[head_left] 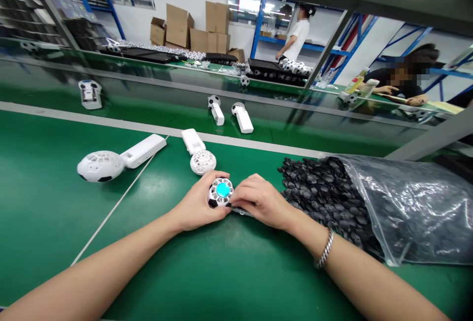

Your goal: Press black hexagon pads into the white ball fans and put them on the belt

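My left hand (201,203) is wrapped around the round head of a small handheld fan (222,190), patterned like a football in white and black with a bright blue disc at its centre. My right hand (261,200) is closed in a pinch at the fan's right edge. Something dark shows by its fingertips, too small to make out. Part of the fan's body lies hidden under the right hand. Just beyond my hands lies a white fan (203,162) with an openwork head. Farther left rests another white fan (101,166), its handle pointing right.
At the right, a clear plastic bag (417,208) spills many small black pieces (325,190) onto the green table (148,272). Several fans, including a white one (243,118), lie on the strip beyond the pale edge. One person (297,35) stands at the back; another (399,82) works at right.
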The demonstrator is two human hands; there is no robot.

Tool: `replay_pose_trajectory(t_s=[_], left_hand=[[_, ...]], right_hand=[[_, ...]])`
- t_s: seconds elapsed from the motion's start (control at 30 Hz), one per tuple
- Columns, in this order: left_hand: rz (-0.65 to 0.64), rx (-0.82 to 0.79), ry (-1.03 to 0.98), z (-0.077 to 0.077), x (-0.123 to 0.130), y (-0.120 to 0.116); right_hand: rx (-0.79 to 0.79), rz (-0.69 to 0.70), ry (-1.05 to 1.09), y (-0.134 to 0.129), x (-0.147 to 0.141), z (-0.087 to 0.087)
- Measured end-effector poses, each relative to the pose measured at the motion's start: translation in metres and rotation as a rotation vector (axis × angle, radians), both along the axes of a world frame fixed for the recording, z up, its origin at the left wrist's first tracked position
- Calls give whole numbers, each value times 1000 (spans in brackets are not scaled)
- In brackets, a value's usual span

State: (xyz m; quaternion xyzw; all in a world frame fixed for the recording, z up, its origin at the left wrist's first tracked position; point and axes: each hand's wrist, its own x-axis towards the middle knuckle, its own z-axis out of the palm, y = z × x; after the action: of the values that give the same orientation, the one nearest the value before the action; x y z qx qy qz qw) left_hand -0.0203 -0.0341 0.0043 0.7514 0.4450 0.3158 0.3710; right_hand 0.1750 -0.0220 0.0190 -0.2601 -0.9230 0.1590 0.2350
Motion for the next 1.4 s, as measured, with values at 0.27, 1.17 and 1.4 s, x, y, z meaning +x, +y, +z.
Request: replay_pose_trajectory(t_s=[0.27,1.17,1.4], left_hand=[[18,17,9,-1,3,-2],[75,139,118,-8,3,1],[125,145,77,-14,6,2]], right_hand=[[-107,-83,44,7,1,0],[-246,-93,-151,10,-1,7],[-319,-52,-57,17,2,2]])
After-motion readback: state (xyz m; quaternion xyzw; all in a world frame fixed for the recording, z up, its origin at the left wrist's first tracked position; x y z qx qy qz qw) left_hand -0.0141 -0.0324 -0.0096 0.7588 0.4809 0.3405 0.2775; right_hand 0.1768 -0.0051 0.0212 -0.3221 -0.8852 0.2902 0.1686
